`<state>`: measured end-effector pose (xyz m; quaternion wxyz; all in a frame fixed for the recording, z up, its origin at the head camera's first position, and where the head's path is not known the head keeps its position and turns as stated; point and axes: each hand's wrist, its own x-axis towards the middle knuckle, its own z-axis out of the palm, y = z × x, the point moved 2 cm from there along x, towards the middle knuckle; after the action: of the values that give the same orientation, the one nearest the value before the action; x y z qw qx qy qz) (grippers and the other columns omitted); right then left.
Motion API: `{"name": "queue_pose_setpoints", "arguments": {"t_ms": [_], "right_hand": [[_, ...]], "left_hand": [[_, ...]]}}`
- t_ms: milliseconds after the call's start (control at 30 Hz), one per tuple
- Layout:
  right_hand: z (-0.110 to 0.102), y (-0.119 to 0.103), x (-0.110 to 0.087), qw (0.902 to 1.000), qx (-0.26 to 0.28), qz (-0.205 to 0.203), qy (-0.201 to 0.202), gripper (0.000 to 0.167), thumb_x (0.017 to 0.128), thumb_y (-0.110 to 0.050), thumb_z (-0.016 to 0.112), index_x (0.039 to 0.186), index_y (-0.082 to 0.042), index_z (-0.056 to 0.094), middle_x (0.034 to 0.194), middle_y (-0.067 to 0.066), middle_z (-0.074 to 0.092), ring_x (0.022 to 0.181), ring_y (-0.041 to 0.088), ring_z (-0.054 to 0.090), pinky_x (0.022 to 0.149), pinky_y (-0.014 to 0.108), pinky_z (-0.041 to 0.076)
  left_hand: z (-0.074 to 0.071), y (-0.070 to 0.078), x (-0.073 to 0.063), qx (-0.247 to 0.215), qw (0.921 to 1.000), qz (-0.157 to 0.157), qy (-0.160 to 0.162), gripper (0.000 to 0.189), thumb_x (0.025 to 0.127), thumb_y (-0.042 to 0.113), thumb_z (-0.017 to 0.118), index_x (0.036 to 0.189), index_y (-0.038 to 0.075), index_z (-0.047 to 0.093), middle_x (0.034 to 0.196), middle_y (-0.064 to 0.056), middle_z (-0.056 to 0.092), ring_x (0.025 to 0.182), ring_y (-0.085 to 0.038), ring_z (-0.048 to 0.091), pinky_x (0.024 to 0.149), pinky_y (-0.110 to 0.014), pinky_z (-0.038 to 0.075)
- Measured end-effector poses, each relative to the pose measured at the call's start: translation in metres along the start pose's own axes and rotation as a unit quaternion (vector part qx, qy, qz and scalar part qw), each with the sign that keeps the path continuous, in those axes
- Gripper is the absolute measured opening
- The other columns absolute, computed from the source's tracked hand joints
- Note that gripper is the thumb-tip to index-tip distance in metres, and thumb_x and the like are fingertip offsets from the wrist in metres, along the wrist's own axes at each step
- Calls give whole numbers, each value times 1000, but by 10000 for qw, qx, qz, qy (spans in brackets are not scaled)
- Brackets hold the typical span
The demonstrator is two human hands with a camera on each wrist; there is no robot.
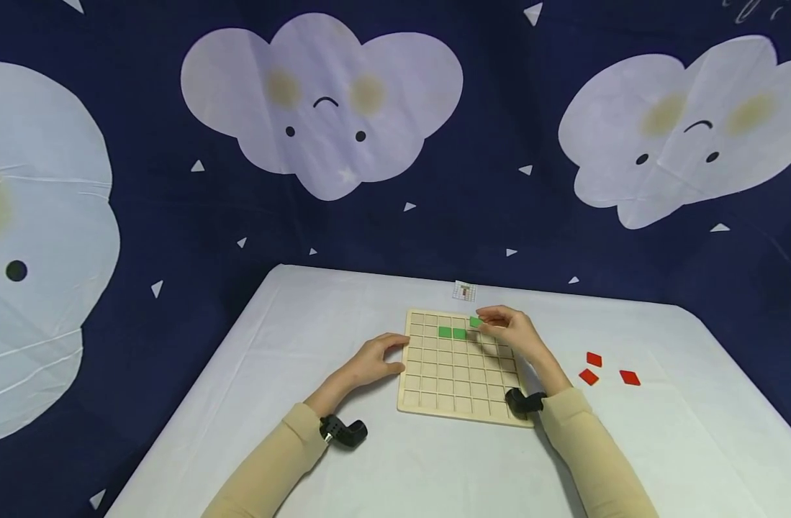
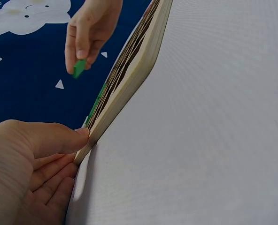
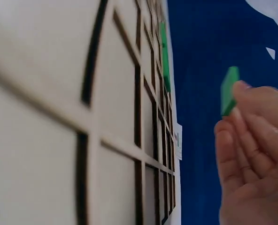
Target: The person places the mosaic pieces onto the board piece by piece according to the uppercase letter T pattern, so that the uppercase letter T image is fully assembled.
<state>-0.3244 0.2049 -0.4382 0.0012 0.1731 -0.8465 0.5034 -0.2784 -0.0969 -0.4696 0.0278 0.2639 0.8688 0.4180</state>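
Wearing: tan sleeves [image 1: 268, 460], black camera [image 1: 346, 433] at each wrist.
Surface: white [image 1: 369, 489], holds everything short of the backdrop.
Board: pale wood, gridded [image 1: 458, 390], flat between the hands.
Red tiles: three [image 1: 630, 378], loose on the surface, right of the board and well apart from it; two near each other, third farther right.
Left hand: at the board's left edge [image 1: 369, 360]; thumb and fingertips touch it, grip apart, gap between thumb and index finger.
Green pair: two tiles [image 1: 459, 334] side by side in neighbouring cells, second row from the far edge.
Right hand: above the board's far right corner [image 1: 514, 332]; grip together, thumb and fingers pinching the held tile.
Held tile: green [image 1: 476, 322], raised clear of the board in both wrist views; in the head view, just right of and beyond the green pair.
Card: small, white [image 1: 464, 291], just beyond the board's far edge; print too small to read.
Backdrop: dark blue [image 1: 486, 144], white clouds and triangles.
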Motion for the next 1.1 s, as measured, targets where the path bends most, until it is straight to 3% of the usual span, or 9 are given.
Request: {"name": "queue_pose_setpoints", "arguments": {"t_ms": [133, 367, 667, 833, 967, 1100], "right_hand": [[2, 8, -1, 9995, -296, -52, 11, 33, 87, -15, 69, 117, -2, 64, 113, 14, 64, 100, 28, 60, 84, 38, 52], [5, 22, -2, 9986, -496, 19, -193, 32, 85, -15, 71, 114, -2, 66, 109, 11, 65, 92, 23, 62, 78, 31, 54], [7, 23, 2, 9924, -1068, -549, -256, 30, 84, -11, 72, 111, -2, 67, 104, 9, 67, 89, 21, 62, 78, 33, 54], [9, 20, 4, 9915, -1125, -556, -341, 30, 82, -11, 73, 111, -3, 68, 102, 7, 67, 89, 21, 62, 78, 34, 54], [8, 18, 5, 9941, -921, -403, -417, 32, 84, -14, 72, 113, -3, 67, 104, 8, 67, 90, 20, 62, 78, 31, 54], [3, 8, 4, 9990, 54, -177, -409, 38, 87, -14, 68, 120, 4, 61, 115, 17, 63, 96, 18, 63, 80, 24, 52]], "left_hand": [[-1, 1, 0, -32, 10000, 13, 8, 54, 81, 5, 71, 131, -2, 51, 134, -15, 51, 127, -28, 43, 108, -38, 33], [-2, 4, 0, 62, 10000, -25, -20, 55, 81, 5, 72, 131, -2, 52, 134, -15, 50, 128, -28, 42, 109, -38, 32], [-2, 3, 0, 75, 10000, -21, 4, 54, 81, 5, 71, 131, -2, 52, 134, -15, 50, 128, -28, 42, 109, -38, 32], [-2, 1, 1, 114, 9999, 0, 8, 54, 81, 6, 72, 131, -1, 52, 133, -14, 51, 128, -28, 43, 108, -38, 32], [-1, 1, 0, 110, 9999, 15, 31, 54, 81, 6, 71, 131, -1, 52, 133, -14, 52, 127, -28, 43, 108, -38, 32], [-1, 0, 0, 94, 10000, 17, 26, 54, 81, 5, 71, 131, -2, 52, 133, -15, 52, 127, -28, 44, 108, -38, 33]]}}
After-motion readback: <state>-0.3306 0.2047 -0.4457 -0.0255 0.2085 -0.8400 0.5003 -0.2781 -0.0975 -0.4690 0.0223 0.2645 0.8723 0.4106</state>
